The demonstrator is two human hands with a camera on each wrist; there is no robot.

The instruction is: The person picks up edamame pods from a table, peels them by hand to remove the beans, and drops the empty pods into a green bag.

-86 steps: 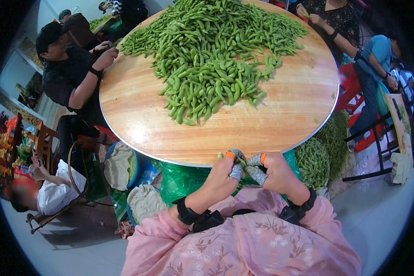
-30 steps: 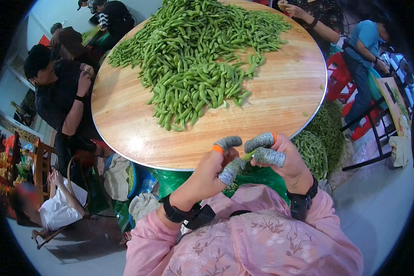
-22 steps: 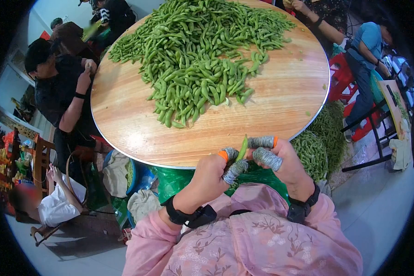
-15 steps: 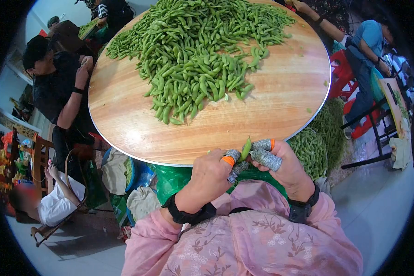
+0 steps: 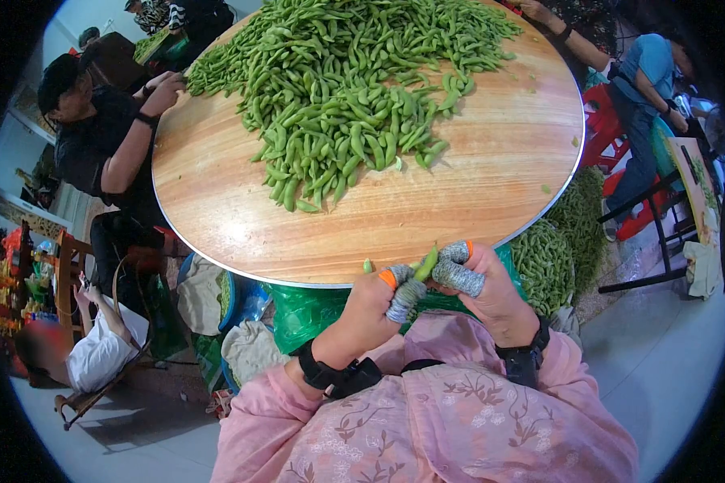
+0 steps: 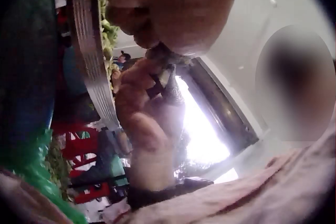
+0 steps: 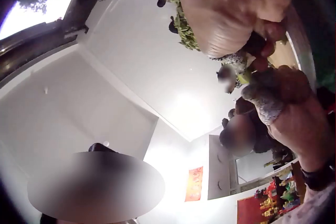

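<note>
Pinching one slender green bean pod, the curled, grey-knit-tipped left hand and right hand may split it by oversqueezing.

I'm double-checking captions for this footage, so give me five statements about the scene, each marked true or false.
1. Green pods lie heaped on the round table. True.
2. The heap covers the whole tabletop. False: the table's wood surface shows along the near side.
3. The left hand and the right hand meet at a single pod. True.
4. Both hands are fully covered in fabric. False: grey finger covers sit on some digits only, and the backs of the hands are bare.
5. The person's sleeves are pink. True.
</note>
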